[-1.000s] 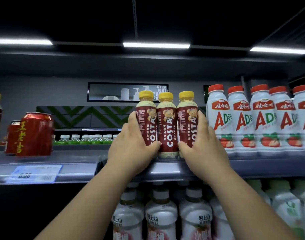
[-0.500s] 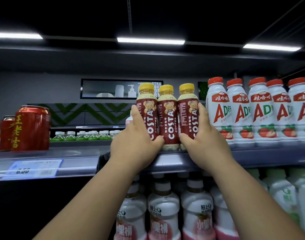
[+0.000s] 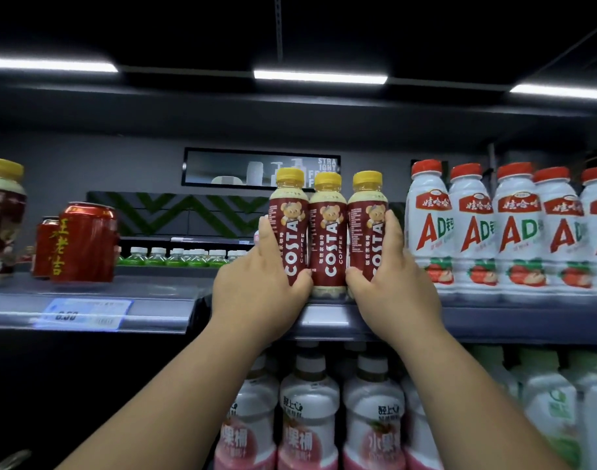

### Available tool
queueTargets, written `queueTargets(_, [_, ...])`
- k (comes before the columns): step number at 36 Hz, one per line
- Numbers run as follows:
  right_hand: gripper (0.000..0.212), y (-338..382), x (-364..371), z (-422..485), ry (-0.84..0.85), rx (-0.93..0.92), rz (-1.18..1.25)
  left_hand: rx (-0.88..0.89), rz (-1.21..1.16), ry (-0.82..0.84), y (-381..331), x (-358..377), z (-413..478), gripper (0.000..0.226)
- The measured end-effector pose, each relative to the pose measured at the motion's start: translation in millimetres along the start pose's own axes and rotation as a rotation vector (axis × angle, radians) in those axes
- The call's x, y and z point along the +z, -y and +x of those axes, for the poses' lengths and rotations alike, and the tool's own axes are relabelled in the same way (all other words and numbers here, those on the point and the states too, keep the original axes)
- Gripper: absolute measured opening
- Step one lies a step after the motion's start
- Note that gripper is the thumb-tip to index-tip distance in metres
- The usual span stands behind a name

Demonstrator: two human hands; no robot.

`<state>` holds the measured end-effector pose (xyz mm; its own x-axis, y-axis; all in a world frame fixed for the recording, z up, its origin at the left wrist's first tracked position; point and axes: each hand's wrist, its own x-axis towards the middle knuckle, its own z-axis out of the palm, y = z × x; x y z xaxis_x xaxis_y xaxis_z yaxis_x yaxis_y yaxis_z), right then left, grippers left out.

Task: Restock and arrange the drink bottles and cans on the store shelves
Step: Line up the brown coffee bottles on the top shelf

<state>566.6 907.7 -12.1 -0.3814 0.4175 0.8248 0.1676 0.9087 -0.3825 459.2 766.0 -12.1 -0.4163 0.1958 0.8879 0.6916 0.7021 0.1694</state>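
Observation:
Three Costa coffee bottles (image 3: 328, 239) with yellow caps and dark red labels stand side by side at the front edge of the upper shelf (image 3: 327, 317). My left hand (image 3: 256, 286) clasps the left bottle from its outer side. My right hand (image 3: 392, 283) clasps the right bottle the same way, so the trio is squeezed between both palms. The bottles' bases are partly hidden by my thumbs.
White AD milk bottles (image 3: 476, 228) with red caps fill the shelf just to the right. Two red cans (image 3: 83, 242) and a yellow-lidded bottle (image 3: 2, 218) stand far left, with bare shelf between. A price tag (image 3: 83, 313) sits on the rail. Pink-labelled bottles (image 3: 307, 415) crowd the shelf below.
The view has swung slightly, bringing the yellow-lidded bottle at far left back in. My hands still hold the three Costa bottles, with fingers wrapped a little further around them.

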Motion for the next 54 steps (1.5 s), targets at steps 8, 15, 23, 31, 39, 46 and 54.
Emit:
queueTargets(8, [0.097, -2.3, -1.5, -1.9, 0.006, -0.049, 0.021, 0.052, 0.157, 0.001, 12.9, -8.1, -15.8, 0.082])
queueTargets(15, [0.101, 4.2, -4.6, -13.4, 0.016, -0.107, -0.063, 0.116, 0.279, 0.025, 75.8, -42.0, -43.2, 0.069])
queueTargets(23, [0.079, 72.2, 20.7, -69.7, 0.097, -0.340, 0.091, -0.081, 0.186, 0.135, 155.6, -104.9, -51.7, 0.047])
queueTargets(31, [0.068, 187.8, 63.3, -91.6, 0.242, -0.512, 0.243, -0.235, 0.134, 0.105, 252.5, -144.4, -46.1, 0.043])
queueTargets(39, [0.067, 298.7, 129.6, -99.7, 0.296, -0.532, 0.301, -0.223, 0.140, 0.061, 357.4, -176.5, -37.0, 0.044])
queueTargets(46, [0.069, 386.7, 185.1, -92.1, 0.268, -0.489, 0.349, -0.243, 0.086, 0.028, 443.2, -194.8, -35.7, 0.045])
queueTargets(54, [0.088, 428.0, 232.4, -65.0, 0.193, -0.272, 0.148, -0.261, 0.040, -0.009, 503.0, -195.2, -14.8, 0.051])
